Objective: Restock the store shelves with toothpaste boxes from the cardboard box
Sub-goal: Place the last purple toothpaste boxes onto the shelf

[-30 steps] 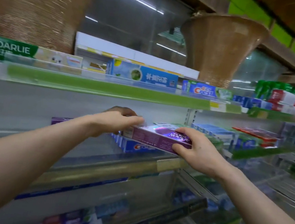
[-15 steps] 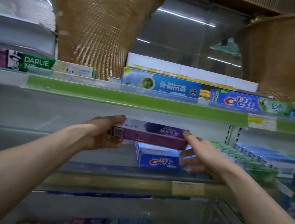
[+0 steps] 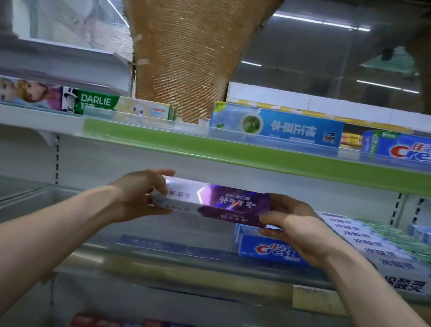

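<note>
- The left forearm (image 3: 22, 239) is showing bare along its whole visible length, up to the wrist.
- The right forearm (image 3: 384, 308) is showing bare in the same way.
- The left hand (image 3: 139, 196) and the right hand (image 3: 295, 229) are both showing bare.

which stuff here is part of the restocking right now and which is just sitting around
In the job: purple toothpaste box, held at its ends by the left hand and right hand; middle shelf.
Just there: blue Crest box on that shelf, Darlie box, woven column, red boxes lower down.
</note>
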The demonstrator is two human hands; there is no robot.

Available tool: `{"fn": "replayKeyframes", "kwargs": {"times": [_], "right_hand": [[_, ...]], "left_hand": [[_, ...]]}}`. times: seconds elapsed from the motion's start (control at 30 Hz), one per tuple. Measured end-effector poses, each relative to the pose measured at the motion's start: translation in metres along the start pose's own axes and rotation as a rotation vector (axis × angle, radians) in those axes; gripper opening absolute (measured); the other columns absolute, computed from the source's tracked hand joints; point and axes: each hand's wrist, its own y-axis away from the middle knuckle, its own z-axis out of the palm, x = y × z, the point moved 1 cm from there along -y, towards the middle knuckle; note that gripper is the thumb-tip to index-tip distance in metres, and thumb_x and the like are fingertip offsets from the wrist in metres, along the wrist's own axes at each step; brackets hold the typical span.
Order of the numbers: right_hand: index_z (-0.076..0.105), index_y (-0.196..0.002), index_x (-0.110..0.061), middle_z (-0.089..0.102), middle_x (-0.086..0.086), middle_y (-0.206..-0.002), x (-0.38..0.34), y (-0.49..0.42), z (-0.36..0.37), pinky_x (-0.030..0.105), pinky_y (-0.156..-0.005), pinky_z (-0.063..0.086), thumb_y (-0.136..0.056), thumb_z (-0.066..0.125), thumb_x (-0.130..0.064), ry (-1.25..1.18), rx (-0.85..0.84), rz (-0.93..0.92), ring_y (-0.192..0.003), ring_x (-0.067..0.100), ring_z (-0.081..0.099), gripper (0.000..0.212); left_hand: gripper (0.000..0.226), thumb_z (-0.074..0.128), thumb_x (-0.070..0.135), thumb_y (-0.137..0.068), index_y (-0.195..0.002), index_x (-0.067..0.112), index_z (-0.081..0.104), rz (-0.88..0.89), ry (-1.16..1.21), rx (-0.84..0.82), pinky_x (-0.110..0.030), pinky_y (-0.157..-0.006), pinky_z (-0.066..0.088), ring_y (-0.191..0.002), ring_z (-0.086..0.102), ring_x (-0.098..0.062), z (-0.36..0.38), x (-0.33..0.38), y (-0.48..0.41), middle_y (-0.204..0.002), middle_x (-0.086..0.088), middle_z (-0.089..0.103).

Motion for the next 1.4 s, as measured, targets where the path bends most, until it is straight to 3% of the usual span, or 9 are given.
{"fn": "replayKeyframes", "kwargs": {"times": [0.17,0.3,0.4,0.53,0.67,0.87,1.0,1.17,1.4], "right_hand": [[0.057,-0.120,-0.009,0.070,0.011,-0.108,0.001,-0.009,0.015,0.040,-0.088,0.055,-0.087,0.061,0.003,-0.019,-0.011,0.037,-0.094,0.026,0.068,0.035],[0.061,-0.116,-0.011,0.073,0.016,-0.095,-0.008,-0.010,0.033,0.033,-0.071,0.057,-0.085,0.069,-0.016,0.017,-0.110,0.115,-0.076,0.022,0.069,0.033],[0.067,-0.102,-0.013,0.072,0.006,-0.081,-0.012,-0.007,0.059,0.028,-0.059,0.055,-0.086,0.067,-0.017,0.060,-0.228,0.107,-0.065,0.016,0.067,0.016],[0.068,-0.102,-0.009,0.074,0.009,-0.089,-0.010,-0.013,0.099,0.039,-0.078,0.059,-0.089,0.066,-0.027,0.091,-0.208,0.087,-0.077,0.023,0.069,0.022],[0.065,-0.097,-0.010,0.070,0.013,-0.096,-0.014,-0.028,0.094,0.030,-0.068,0.051,-0.094,0.055,-0.037,0.391,-0.052,0.062,-0.077,0.020,0.065,0.029],[0.032,-0.145,-0.031,0.039,-0.004,-0.147,-0.036,-0.048,0.065,0.029,-0.103,0.034,-0.095,0.054,-0.028,0.957,0.037,-0.218,-0.132,0.016,0.038,0.055],[0.020,-0.150,-0.033,0.025,-0.006,-0.154,-0.031,-0.061,0.079,0.031,-0.110,0.025,-0.092,0.059,-0.030,1.101,-0.144,-0.201,-0.140,0.016,0.021,0.069],[0.055,-0.124,-0.025,0.058,0.000,-0.122,-0.019,-0.078,0.086,0.032,-0.087,0.044,-0.091,0.057,-0.027,1.207,-0.146,-0.208,-0.105,0.020,0.053,0.033],[0.055,-0.128,-0.019,0.053,0.004,-0.129,0.003,-0.098,0.083,0.032,-0.094,0.042,-0.089,0.058,-0.025,1.266,-0.104,-0.180,-0.116,0.024,0.051,0.039]], "left_hand": [[0.042,0.042,-0.009,-0.086,-0.123,0.010,0.052,0.062,0.019,0.000,-0.032,-0.056,0.059,-0.086,0.058,-0.027,-0.012,0.001,-0.009,-0.115,-0.017,0.053],[0.011,0.056,-0.002,-0.089,-0.100,0.000,0.054,0.068,0.265,0.121,-0.026,-0.056,0.058,-0.080,0.063,-0.025,-0.020,0.010,-0.024,-0.108,-0.023,0.059],[0.004,0.060,0.005,-0.090,-0.089,0.003,0.056,0.069,0.283,0.110,-0.020,-0.047,0.054,-0.053,0.063,-0.014,-0.005,0.013,-0.023,-0.063,-0.010,0.065],[0.012,0.055,0.015,-0.094,-0.083,0.011,0.060,-0.094,-0.071,-0.158,-0.020,-0.046,0.052,-0.055,0.054,-0.012,0.028,0.002,-0.006,-0.069,-0.003,0.061],[0.006,0.061,0.009,-0.088,-0.092,0.012,0.063,-0.003,-0.456,-0.112,-0.020,-0.050,0.046,-0.055,0.054,-0.014,0.007,0.017,-0.015,-0.075,-0.007,0.063],[0.055,0.070,0.012,-0.080,-0.133,0.020,0.055,0.272,-1.156,-0.107,-0.020,-0.075,0.042,-0.081,0.058,-0.011,-0.025,0.031,-0.022,-0.104,0.002,0.060],[0.055,0.069,0.012,-0.080,-0.133,0.021,0.055,0.389,-1.271,-0.184,-0.018,-0.084,0.038,-0.099,0.056,-0.012,-0.020,0.023,-0.030,-0.119,0.001,0.062],[0.058,0.070,0.015,-0.081,-0.136,0.014,0.051,0.470,-1.271,-0.172,-0.020,-0.094,0.040,-0.111,0.056,-0.015,-0.021,0.017,-0.041,-0.127,-0.002,0.059],[0.039,0.075,0.023,-0.075,-0.110,0.016,0.061,0.304,-1.365,0.028,-0.031,-0.082,0.052,-0.091,0.059,-0.022,-0.053,0.002,-0.070,-0.108,-0.007,0.065]]}}
